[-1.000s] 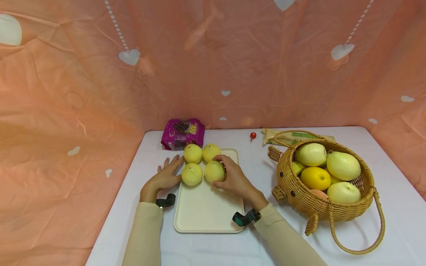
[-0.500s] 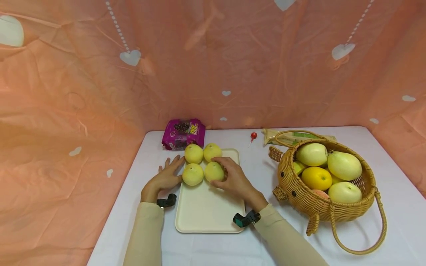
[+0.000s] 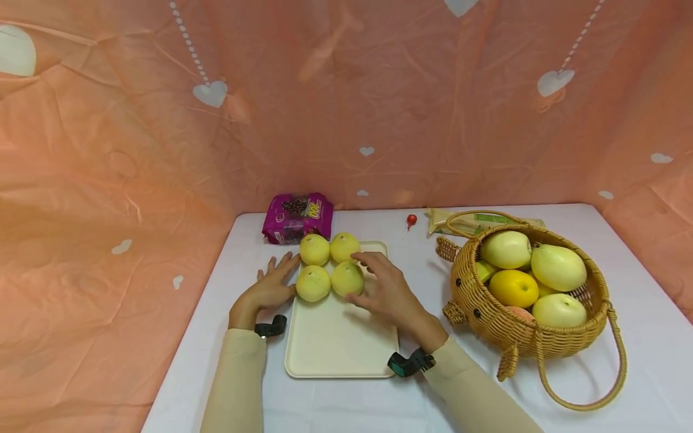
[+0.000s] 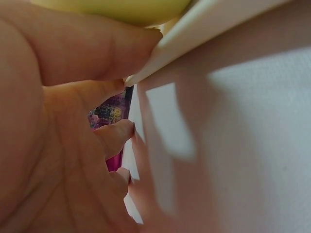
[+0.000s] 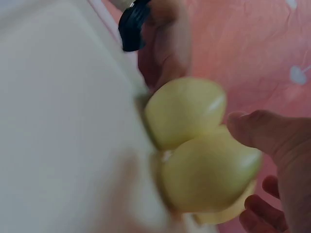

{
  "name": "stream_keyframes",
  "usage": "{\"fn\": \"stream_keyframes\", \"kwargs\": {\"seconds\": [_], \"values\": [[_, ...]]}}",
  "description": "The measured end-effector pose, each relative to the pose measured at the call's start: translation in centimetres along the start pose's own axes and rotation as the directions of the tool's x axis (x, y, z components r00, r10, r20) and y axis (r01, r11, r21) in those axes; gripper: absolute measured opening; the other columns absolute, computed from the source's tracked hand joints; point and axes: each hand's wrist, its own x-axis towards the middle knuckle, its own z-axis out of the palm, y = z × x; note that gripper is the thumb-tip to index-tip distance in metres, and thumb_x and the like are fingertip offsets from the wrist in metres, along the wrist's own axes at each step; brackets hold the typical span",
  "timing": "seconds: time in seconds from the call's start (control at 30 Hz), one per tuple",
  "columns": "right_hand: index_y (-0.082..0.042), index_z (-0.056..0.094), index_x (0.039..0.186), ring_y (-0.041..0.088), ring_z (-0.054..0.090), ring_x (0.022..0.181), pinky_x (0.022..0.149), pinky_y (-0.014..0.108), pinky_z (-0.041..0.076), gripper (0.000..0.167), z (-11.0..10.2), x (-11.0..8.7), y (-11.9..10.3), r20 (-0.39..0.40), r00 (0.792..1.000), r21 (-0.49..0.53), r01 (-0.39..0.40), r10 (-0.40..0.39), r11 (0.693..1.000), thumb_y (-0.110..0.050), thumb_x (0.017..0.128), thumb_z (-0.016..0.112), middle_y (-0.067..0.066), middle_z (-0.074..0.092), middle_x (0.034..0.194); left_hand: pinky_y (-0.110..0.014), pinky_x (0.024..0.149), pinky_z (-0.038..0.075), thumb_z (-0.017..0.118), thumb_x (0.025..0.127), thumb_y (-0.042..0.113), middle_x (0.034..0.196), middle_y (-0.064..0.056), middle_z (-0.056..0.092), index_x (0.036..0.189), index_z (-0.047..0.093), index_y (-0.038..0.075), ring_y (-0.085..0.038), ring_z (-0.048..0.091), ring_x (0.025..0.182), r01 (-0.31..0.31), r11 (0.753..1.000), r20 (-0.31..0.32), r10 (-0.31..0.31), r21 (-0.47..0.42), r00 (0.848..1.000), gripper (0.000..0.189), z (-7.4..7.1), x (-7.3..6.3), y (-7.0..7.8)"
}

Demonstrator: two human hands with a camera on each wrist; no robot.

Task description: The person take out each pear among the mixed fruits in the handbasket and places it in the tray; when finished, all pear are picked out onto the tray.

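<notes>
Round yellow-green fruits lie in two pairs at the far end of a cream tray (image 3: 342, 343). The front-right fruit (image 3: 347, 278) sits between the parted thumb and fingers of my right hand (image 3: 387, 291); in the right wrist view a gap shows between the thumb and that fruit (image 5: 209, 170). My left hand (image 3: 271, 285) lies along the tray's left edge with fingers spread and straight. Its thumb (image 4: 97, 46) is at the tray rim, just under the front-left fruit (image 3: 313, 283). Behind are the back-left fruit (image 3: 314, 249) and back-right fruit (image 3: 344, 247).
At the right stands a wicker basket (image 3: 487, 337) filled with several fruits, its handle loop hanging to the front. A purple snack pack (image 3: 298, 218) sits behind the tray. A red lollipop (image 3: 411, 220) and a long beige-green packet (image 3: 449, 222) lie at the back.
My right hand has loosened from the front-right fruit and drawn back slightly to the right, its fingers spreading wider. The left hand and the fruits look nearly unchanged.
</notes>
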Motion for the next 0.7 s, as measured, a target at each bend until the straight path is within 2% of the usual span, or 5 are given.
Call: {"fn": "stream_keyframes", "kwargs": {"seconds": [0.17,0.33,0.4,0.57,0.7], "values": [[-0.006,0.064,0.148,0.033,0.071,0.124,0.106,0.041,0.063,0.074,-3.2,-1.7,-2.7,-0.02,0.998,0.134,0.062,-0.059,0.989,-0.014,0.082,0.097,0.014,0.07,0.142,-0.073,0.129,-0.02,0.059,0.103,0.02,0.185,-0.02,0.0,0.177,0.018,0.013,-0.05,-0.02,0.167,0.0,1.0,0.005,-0.001,0.01,1.0,0.084,-0.1,0.1,0.1],[-0.009,0.062,0.15,0.025,0.071,0.129,0.111,0.033,0.059,0.073,-7.5,-4.7,-5.1,0.058,0.995,0.364,0.055,-0.082,0.93,-0.001,0.084,0.093,0.011,0.069,0.143,-0.074,0.128,-0.018,0.058,0.103,0.018,0.185,-0.021,0.0,0.176,0.018,0.011,-0.051,-0.019,0.167,-0.01,1.0,-0.004,0.01,0.015,1.0,0.084,-0.2,0.0,0.0],[-0.006,0.061,0.15,0.024,0.07,0.131,0.113,0.032,0.058,0.074,-9.2,-6.1,-5.4,0.09,0.992,0.427,0.041,-0.087,0.903,0.006,0.084,0.091,0.012,0.068,0.146,-0.074,0.129,-0.019,0.058,0.103,0.019,0.185,-0.021,0.0,0.176,0.018,0.011,-0.051,-0.02,0.167,-0.01,1.0,-0.006,0.01,0.012,1.0,0.084,-0.3,-0.1,0.0],[0.0,0.058,0.152,0.018,0.07,0.134,0.112,0.027,0.056,0.077,-13.9,-9.7,-4.9,0.142,0.989,0.462,-0.023,-0.048,0.887,0.019,0.082,0.084,0.01,0.066,0.152,-0.073,0.128,-0.02,0.06,0.103,0.022,0.185,-0.021,-0.001,0.176,0.019,0.012,-0.05,-0.021,0.167,-0.011,1.0,0.001,0.011,0.003,1.0,0.084,-0.2,-0.1,0.0],[0.013,0.054,0.15,0.018,0.069,0.138,0.111,0.027,0.057,0.079,-18.0,-11.4,-3.7,0.127,0.987,0.495,0.019,-0.094,0.869,0.031,0.077,0.078,0.018,0.066,0.152,-0.074,0.127,-0.02,0.061,0.103,0.022,0.184,-0.022,0.001,0.176,0.02,0.012,-0.05,-0.02,0.167,-0.014,1.0,0.0,0.014,0.004,1.0,0.085,-0.1,-0.1,0.1]]}}
